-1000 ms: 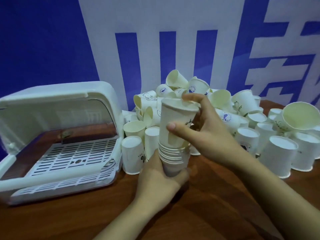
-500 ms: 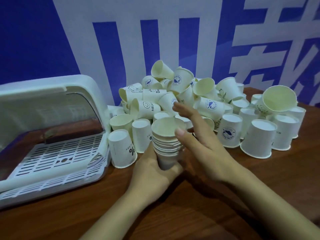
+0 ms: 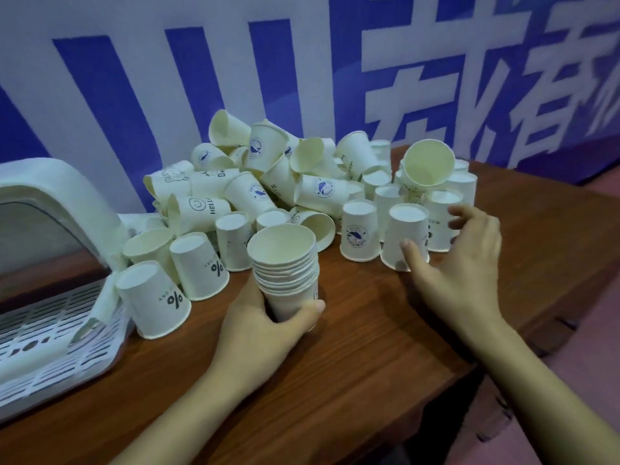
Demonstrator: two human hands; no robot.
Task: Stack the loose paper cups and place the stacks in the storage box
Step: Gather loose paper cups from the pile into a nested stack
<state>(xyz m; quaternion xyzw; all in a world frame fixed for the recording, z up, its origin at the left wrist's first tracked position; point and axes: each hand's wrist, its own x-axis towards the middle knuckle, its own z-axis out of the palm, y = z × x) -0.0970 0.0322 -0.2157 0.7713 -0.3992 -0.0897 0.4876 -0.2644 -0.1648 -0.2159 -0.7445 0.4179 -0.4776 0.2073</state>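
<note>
Far left: storage box (image 3: 40, 317), lid up, no stacks seen in it yet. Loose cups (image 3: 255, 182) heaped on bench (image 3: 352, 357) just beside it. Mid: left hand (image 3: 265, 327), fingers wrapped round base of nested stack (image 3: 285, 266), mouths up. Right: right hand (image 3: 459, 263), fingers spread, holding nothing, thumb at an upside-down cup (image 3: 407, 234). Risk: a careless grab could topple the neighbours touching that cup; it also needs flipping before nesting, or it'll jam.
</note>
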